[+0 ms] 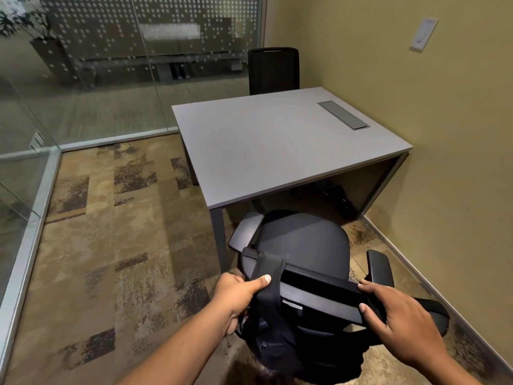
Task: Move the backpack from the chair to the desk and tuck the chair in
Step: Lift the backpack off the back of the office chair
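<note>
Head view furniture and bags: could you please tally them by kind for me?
Chairs: 2 (near black office chair with armrests, far black chair behind the desk)
Desks: 1 (grey rectangular desk)
Backpacks: 1 (black fabric backpack)
Total: 4

Centre frame, the desk (263, 145) before you has a smooth, matt grey top, with a metal-looking hatch (343, 115) at its upper right. Lower centre, the chair (302, 240) seat is matt black cloth and its armrests (380, 268) are smooth plastic. The backpack (266, 329) is black woven fabric. At the left lies rough, mottled carpet (111, 232), and at the upper left stands a glossy glass wall (111, 65).
</note>
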Demonstrator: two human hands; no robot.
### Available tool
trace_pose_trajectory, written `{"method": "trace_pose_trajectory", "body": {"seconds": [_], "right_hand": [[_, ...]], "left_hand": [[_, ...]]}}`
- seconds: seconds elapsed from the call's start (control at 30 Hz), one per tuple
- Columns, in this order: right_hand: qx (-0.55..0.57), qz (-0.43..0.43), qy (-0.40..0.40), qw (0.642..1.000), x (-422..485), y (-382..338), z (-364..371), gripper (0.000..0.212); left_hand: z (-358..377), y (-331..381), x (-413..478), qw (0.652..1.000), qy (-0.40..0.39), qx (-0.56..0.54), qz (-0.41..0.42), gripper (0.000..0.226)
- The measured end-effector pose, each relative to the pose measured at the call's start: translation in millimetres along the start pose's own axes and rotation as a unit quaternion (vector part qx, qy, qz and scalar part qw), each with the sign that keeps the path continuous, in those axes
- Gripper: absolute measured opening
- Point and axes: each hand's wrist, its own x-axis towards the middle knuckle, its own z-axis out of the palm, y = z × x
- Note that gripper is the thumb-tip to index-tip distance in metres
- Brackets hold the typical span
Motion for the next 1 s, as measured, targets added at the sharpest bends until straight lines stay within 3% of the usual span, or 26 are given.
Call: {"method": "trace_pose_trajectory", "body": {"seconds": [0.1, 0.2, 0.3, 0.4, 0.53, 0.67, 0.7, 0.8, 0.93, 0.97, 1.0], "right_hand": [[-0.01, 0.008, -0.001, 1.0, 1.5, 2.3, -1.9, 0.035], [-0.016, 0.007, 0.0, 1.0, 3.1, 2.6, -1.9, 0.037], [-0.022, 0.0, -0.002, 1.0, 4.0, 1.3, -2.6, 0.042], [-0.027, -0.003, -0.001, 1.0, 4.0, -0.5, -2.7, 0.045], [-0.034, -0.002, 0.004, 0.999, 3.4, -1.0, -3.2, 0.046], [-0.042, 0.005, 0.005, 0.999, 3.7, -1.4, -2.5, 0.046], [-0.045, 0.006, 0.004, 0.999, 3.7, -2.2, -2.6, 0.046], [-0.044, 0.007, 0.0, 0.999, 4.0, -4.9, -3.9, 0.046], [-0.04, 0.008, -0.001, 0.999, 4.3, -7.6, -5.3, 0.047], [-0.04, 0.006, 0.0, 0.999, 5.2, -8.4, -6.0, 0.047], [-0.04, 0.007, 0.001, 0.999, 5.9, -9.1, -6.8, 0.047]], "left_hand": [[2.9, -9.0, -8.8, 0.996, -0.086, 0.0, -0.019, 0.044], [4.8, -18.3, -14.4, 0.991, -0.134, 0.015, 0.018, 0.05], [0.9, -31.8, -17.9, 0.981, -0.178, 0.0, 0.075, 0.02], [0.7, -50.8, -16.5, 0.975, -0.188, 0.019, 0.113, 0.006], [3.3, -68.1, -8.6, 0.961, -0.219, 0.124, 0.119, 0.016], [11.3, -77.8, 4.7, 0.95, -0.22, 0.184, 0.124, 0.008], [14.2, -81.0, 8.0, 0.95, -0.213, 0.193, 0.122, 0.017], [21.6, -87.5, 13.5, 0.95, -0.146, 0.234, 0.145, 0.022], [34.1, -85.7, 12.2, 0.97, -0.111, 0.183, 0.117, 0.011], [35.8, -83.0, 11.6, 0.971, -0.096, 0.184, 0.117, 0.013], [36.8, -81.7, 11.7, 0.971, -0.08, 0.189, 0.119, 0.03]]}}
